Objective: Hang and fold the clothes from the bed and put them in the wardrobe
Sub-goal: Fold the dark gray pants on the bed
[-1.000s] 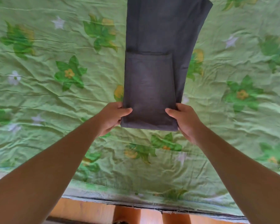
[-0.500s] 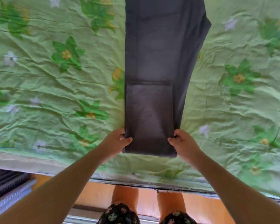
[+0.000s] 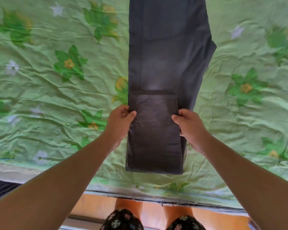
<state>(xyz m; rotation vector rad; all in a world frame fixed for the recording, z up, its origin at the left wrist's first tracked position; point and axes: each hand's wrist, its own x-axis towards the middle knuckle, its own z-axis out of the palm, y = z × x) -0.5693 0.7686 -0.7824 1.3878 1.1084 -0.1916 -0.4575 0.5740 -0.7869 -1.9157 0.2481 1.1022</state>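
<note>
The trousers (image 3: 168,63) run off the top edge, their folded leg hiding fingertips of the left hand (image 3: 120,121) and right hand (image 3: 192,128).

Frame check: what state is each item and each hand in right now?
dark trousers: laid out flat lengthwise, lower end folded over onto itself.
left hand: grips the fold's left edge.
right hand: grips the fold's right edge.
bedsheet: spread out, wrinkled.

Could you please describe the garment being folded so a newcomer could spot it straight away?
A green flowered sheet fills most of the view. Down its middle lie long dark grey trousers, the near end folded over and held by the left hand and right hand. Nothing else on the sheet is dark and plain.
</note>
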